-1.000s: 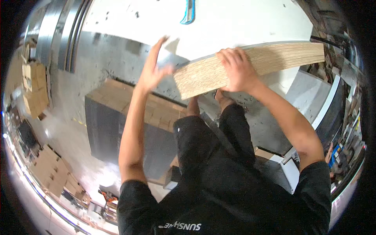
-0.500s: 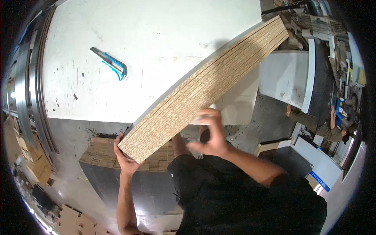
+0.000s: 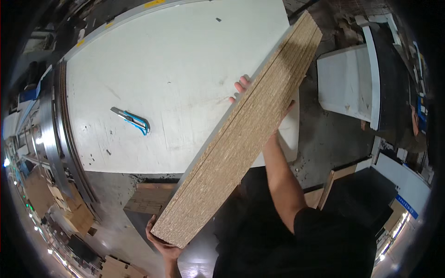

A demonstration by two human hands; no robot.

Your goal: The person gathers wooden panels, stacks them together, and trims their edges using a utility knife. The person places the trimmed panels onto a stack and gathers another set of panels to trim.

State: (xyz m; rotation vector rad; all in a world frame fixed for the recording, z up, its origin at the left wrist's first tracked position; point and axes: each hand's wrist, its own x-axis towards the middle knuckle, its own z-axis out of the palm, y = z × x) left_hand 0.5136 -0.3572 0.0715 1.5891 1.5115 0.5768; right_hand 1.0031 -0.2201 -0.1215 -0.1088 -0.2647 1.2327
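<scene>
A long stack of particle board strips (image 3: 236, 139) is held slanting from the near left to the far right, its rough cut edges facing up. My left hand (image 3: 163, 248) is wrapped round the stack's near end. Around the middle of its far half, my right hand (image 3: 283, 121) grips from beneath. The right fingertips (image 3: 239, 87) show past the left side of the stack; the palm is hidden under it. A blue and grey utility knife (image 3: 132, 121) with its blade out lies on the white tabletop (image 3: 153, 78), left of the stack.
Brown strips (image 3: 147, 199) lie on a dark panel below the table's front edge. Dark long boards (image 3: 60, 125) stand along the left. A white panel (image 3: 345, 83) and a black-topped piece (image 3: 357, 190) are at the right, with part of another person (image 3: 415, 120) beyond.
My right hand has gone from free in the air beside the stack to gripping it from below. The stack sits more steeply in view, its near end lower. The left hand keeps its hold.
</scene>
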